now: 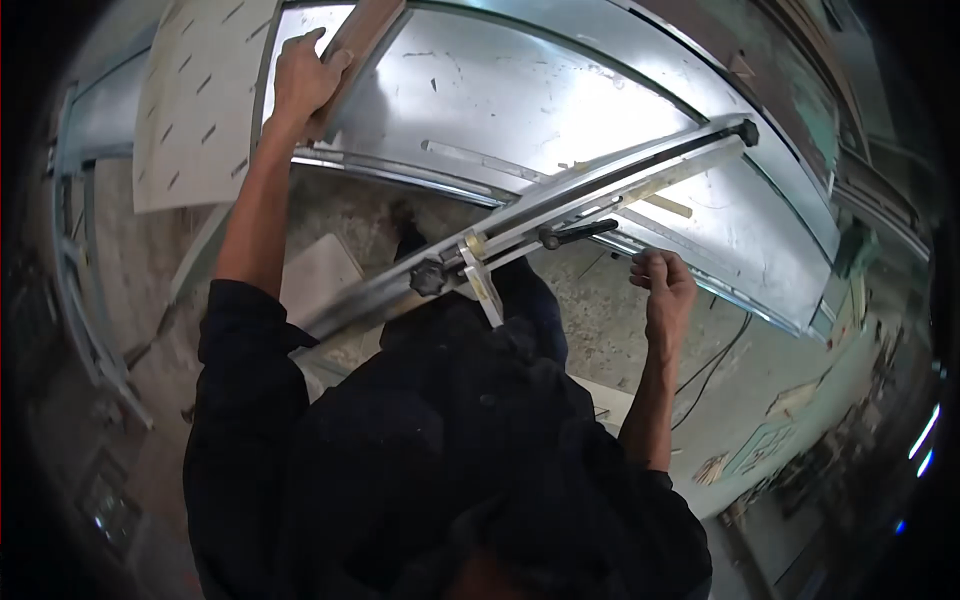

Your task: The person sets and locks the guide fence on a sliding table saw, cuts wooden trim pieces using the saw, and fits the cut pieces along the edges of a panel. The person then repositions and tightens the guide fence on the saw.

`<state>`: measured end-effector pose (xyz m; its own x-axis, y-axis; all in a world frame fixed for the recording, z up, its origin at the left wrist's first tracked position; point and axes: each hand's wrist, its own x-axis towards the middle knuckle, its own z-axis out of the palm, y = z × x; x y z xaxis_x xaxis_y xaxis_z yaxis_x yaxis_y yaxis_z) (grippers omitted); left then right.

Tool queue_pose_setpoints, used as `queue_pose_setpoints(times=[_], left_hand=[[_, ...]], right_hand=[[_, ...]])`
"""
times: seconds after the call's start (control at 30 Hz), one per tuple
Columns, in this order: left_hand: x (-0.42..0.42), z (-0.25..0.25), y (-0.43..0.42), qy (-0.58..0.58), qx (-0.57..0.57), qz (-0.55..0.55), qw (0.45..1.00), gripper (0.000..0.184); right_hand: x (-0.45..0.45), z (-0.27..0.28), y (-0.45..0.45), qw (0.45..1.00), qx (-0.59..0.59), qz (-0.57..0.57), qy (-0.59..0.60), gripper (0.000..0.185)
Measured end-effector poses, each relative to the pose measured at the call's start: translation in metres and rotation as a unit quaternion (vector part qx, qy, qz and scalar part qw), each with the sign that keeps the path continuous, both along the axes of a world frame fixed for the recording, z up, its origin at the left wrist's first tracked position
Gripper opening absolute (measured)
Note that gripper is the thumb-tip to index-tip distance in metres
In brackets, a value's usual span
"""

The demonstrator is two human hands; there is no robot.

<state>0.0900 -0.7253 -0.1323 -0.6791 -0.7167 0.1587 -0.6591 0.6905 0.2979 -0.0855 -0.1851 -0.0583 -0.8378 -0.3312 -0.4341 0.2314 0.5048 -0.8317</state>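
My left hand (304, 78) is at the left edge of a brown wooden board (368, 35), its thumb against the wood and its fingers bent. The board stands on the shiny metal tabletop (480, 75). My right hand (666, 285) is closed, thumb against curled fingers, by the table's near edge. Whether anything small is in it is hidden. To its left lies a black handle (585, 234) on the sliding-table saw's crosscut fence (600, 180), a long aluminium rail slanting across the table. A black knob (428, 278) and a metal flip stop (480, 280) sit lower on the rail.
A pale panel with dark slanted marks (200, 110) stands at the left. A metal frame (75, 230) is beyond it. Dark cables (715, 360) hang below the table at right. Scraps (800, 395) lie on the floor.
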Motion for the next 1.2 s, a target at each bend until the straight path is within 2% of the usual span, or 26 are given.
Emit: queue_pose_setpoints(times=[0.03, 0.07, 0.1, 0.13, 0.2, 0.27, 0.33, 0.37, 0.43, 0.47, 0.53, 0.63, 0.67, 0.77, 0.8, 0.87, 0.9, 0.93, 1.0, 1.13, 1.2], left_hand=[[0.007, 0.000, 0.008, 0.040, -0.085, -0.018, 0.995, 0.055], [0.015, 0.008, 0.028, 0.031, -0.087, -0.006, 0.996, 0.055], [0.026, 0.021, 0.064, 0.047, 0.074, 0.020, 0.996, 0.051], [0.038, 0.035, 0.099, 0.066, 0.233, 0.047, 0.969, 0.047], [0.061, 0.041, 0.151, -0.017, 0.345, 0.050, 0.937, 0.041], [0.092, 0.017, 0.190, 0.031, 0.424, 0.020, 0.905, 0.043], [0.100, 0.016, 0.222, 0.013, 0.477, 0.010, 0.879, 0.051], [0.105, 0.013, 0.233, 0.015, 0.481, 0.010, 0.877, 0.051], [0.102, 0.005, 0.245, -0.047, 0.493, 0.006, 0.869, 0.063], [0.092, 0.007, 0.240, -0.037, 0.493, 0.007, 0.869, 0.063], [0.083, 0.025, 0.241, -0.089, 0.488, 0.008, 0.868, 0.071], [0.083, 0.017, 0.246, -0.134, 0.461, 0.055, 0.876, 0.075], [0.083, 0.016, 0.249, -0.153, 0.442, 0.070, 0.881, 0.074], [0.082, 0.011, 0.253, -0.157, 0.439, 0.099, 0.879, 0.072], [0.082, 0.009, 0.253, -0.155, 0.439, 0.112, 0.878, 0.072], [0.082, 0.010, 0.259, -0.133, 0.400, 0.117, 0.899, 0.070], [0.082, 0.011, 0.262, -0.136, 0.403, 0.121, 0.897, 0.070], [0.081, 0.010, 0.264, -0.142, 0.395, 0.129, 0.898, 0.070], [0.078, 0.014, 0.261, -0.149, 0.386, 0.142, 0.899, 0.070], [0.081, 0.007, 0.260, -0.168, 0.402, 0.143, 0.889, 0.071], [0.083, 0.003, 0.259, -0.157, 0.399, 0.150, 0.891, 0.071]], right_hand=[[-0.010, -0.009, 0.006, 1.000, -0.004, 0.013, -0.010, 0.026], [-0.020, -0.016, 0.011, 0.999, -0.005, 0.049, -0.012, 0.028], [-0.028, -0.018, 0.015, 0.996, -0.004, 0.086, -0.014, 0.030], [-0.031, -0.018, 0.010, 0.995, -0.003, 0.100, -0.022, 0.030], [-0.026, -0.020, -0.014, 0.990, -0.054, 0.110, -0.066, 0.034], [-0.021, -0.031, -0.024, 0.982, -0.070, 0.145, -0.094, 0.039], [-0.016, -0.037, -0.039, 0.974, -0.095, 0.153, -0.138, 0.043], [-0.013, -0.040, -0.044, 0.971, -0.087, 0.187, -0.120, 0.048], [-0.008, -0.041, -0.043, 0.973, -0.087, 0.172, -0.127, 0.049], [-0.009, -0.043, -0.048, 0.973, -0.095, 0.164, -0.135, 0.049], [0.000, -0.041, -0.055, 0.973, -0.097, 0.141, -0.156, 0.050], [0.013, -0.046, -0.082, 0.984, -0.075, 0.141, 0.081, 0.046], [0.014, -0.050, -0.087, 0.983, -0.077, 0.150, 0.079, 0.046], [0.010, -0.055, -0.096, 0.966, -0.031, 0.141, 0.213, 0.042], [0.001, -0.052, -0.107, 0.965, -0.036, 0.152, 0.209, 0.042], [-0.016, -0.051, -0.122, 0.874, -0.129, 0.243, 0.400, 0.050], [-0.022, -0.055, -0.119, 0.858, -0.132, 0.305, 0.391, 0.053], [-0.025, -0.056, -0.118, 0.857, -0.135, 0.310, 0.388, 0.053], [-0.029, -0.055, -0.116, 0.854, -0.192, 0.371, 0.311, 0.054], [-0.036, -0.066, -0.120, 0.835, -0.253, 0.368, 0.321, 0.047], [-0.043, -0.053, -0.145, 0.837, 0.015, 0.448, 0.314, 0.038]])
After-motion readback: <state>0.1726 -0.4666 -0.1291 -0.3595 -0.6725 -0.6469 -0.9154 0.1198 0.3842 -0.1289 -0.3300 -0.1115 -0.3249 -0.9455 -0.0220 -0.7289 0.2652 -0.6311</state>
